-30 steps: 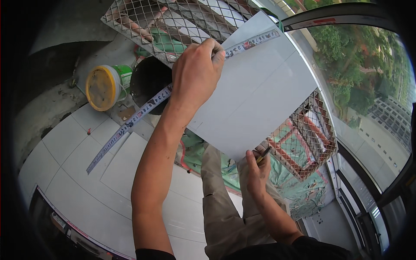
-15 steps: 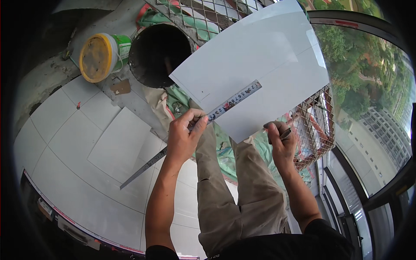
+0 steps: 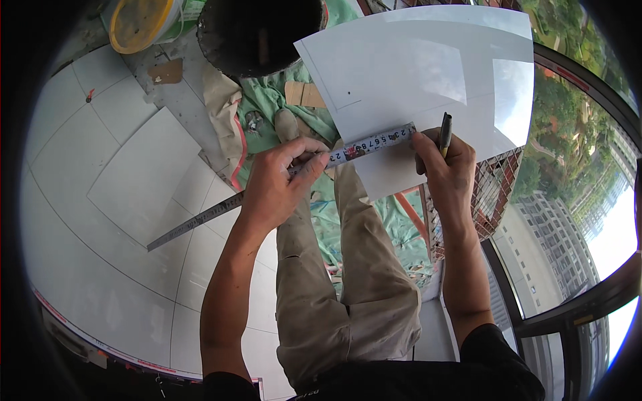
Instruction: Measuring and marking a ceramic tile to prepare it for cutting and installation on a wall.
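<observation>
A glossy white tile (image 3: 394, 73) with thin pencil-like lines and a small dark spot lies in front of me at an angle. Across its near part runs a worn steel measuring strip (image 3: 381, 142). My left hand (image 3: 277, 180) pinches this strip at the tile's left edge, and its free length slants down to the left. Upright in my right hand (image 3: 451, 167) is a dark pen (image 3: 446, 130), held in curled fingers. That hand's thumb and fingertips are at the strip's right end on the tile.
Large white floor tiles (image 3: 134, 220) spread on the left, a loose tile (image 3: 144, 160) on top. Beyond stand a dark round bucket (image 3: 261, 40) and a yellow-lidded pail (image 3: 137, 23). Green sheeting (image 3: 261, 100) lies around my feet. At right are wire mesh (image 3: 498, 190) and a window frame (image 3: 568, 321).
My right hand has moved up and inward to the strip's right end. The strip now lies flatter across the tile, and my left hand still pinches it. The view has shifted.
</observation>
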Demonstrator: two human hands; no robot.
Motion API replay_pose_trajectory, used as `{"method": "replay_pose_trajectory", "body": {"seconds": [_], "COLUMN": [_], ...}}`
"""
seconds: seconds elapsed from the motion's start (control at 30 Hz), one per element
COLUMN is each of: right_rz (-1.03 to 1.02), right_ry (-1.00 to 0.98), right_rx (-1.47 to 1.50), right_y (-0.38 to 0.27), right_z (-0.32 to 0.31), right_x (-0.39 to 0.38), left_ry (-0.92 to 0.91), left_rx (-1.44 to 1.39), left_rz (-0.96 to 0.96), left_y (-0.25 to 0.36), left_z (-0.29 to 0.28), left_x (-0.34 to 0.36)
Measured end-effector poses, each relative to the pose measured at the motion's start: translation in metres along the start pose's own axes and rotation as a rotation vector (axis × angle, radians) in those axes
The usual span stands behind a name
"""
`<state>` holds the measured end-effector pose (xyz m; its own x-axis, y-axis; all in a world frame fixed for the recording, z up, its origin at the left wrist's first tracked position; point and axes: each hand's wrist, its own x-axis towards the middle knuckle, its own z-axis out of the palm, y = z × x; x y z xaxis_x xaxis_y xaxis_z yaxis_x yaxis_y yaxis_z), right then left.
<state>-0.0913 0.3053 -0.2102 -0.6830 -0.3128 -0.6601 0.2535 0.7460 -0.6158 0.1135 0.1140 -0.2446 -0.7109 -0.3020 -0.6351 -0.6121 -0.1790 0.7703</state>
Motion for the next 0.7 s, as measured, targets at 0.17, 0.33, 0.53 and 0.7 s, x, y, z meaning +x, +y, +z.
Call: {"method": "replay_pose_trajectory", "body": {"seconds": [0.17, 0.33, 0.53, 0.7], "right_rz": [0.001, -0.007, -0.024, -0.008], "right_ry": [-0.032, -0.005, -0.003, -0.005], "right_rx": [-0.069, -0.177, -0.199, -0.200], "right_y": [-0.002, -0.002, -0.003, -0.005], "right_z": [0.021, 0.023, 0.022, 0.024], "right_x": [-0.007, -0.006, -0.004, -0.006], "left_ry": [-0.009, -0.025, -0.046, -0.078], "left_rx": [-0.049, -0.109, -0.103, -0.201], "left_rz": [-0.001, -0.054, -0.055, -0.119], "left_y": [-0.003, 0.002, 0.005, 0.001], "left_z": [0.009, 0.012, 0.014, 0.010], "left_x": [0.012, 0.020, 0.023, 0.028]}}
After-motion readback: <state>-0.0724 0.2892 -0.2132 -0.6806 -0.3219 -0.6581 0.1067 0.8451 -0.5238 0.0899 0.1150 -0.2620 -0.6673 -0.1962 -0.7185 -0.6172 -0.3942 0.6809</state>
